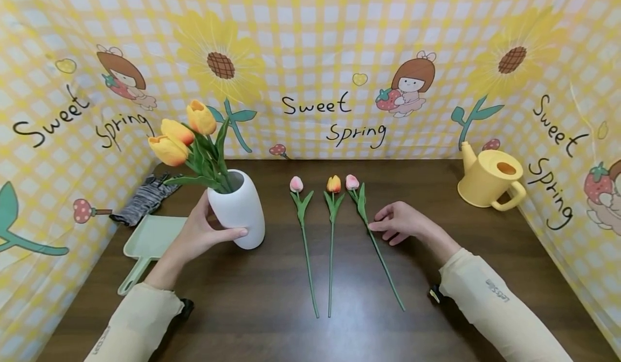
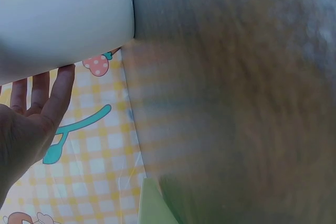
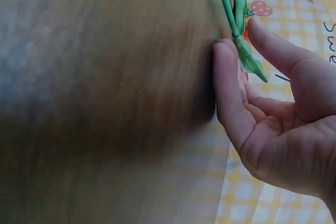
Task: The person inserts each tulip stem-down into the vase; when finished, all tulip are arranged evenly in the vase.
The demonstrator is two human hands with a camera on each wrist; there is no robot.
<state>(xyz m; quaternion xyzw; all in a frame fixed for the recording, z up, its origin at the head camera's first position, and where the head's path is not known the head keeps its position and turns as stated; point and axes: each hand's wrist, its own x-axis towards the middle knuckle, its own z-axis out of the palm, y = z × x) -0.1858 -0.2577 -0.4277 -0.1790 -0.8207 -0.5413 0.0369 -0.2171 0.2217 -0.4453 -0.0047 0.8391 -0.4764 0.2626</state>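
My left hand grips a white vase, thumb across its front and fingers round the far side. In the left wrist view, fingertips rest against the vase wall. Several yellow-orange tulips lean out leftward from its mouth. On the table, three long-stemmed tulips lie side by side: a pink tulip, an orange tulip and another pink tulip slanting at the right. My right hand has its fingertips at this last stem; in the right wrist view, thumb and fingers stand apart around the green stem.
A yellow watering can stands at the back right of the brown table. On the left lie a pale green dustpan-like tray with a handle and dark grey knitted gloves. Checked yellow cloth walls the back and sides.
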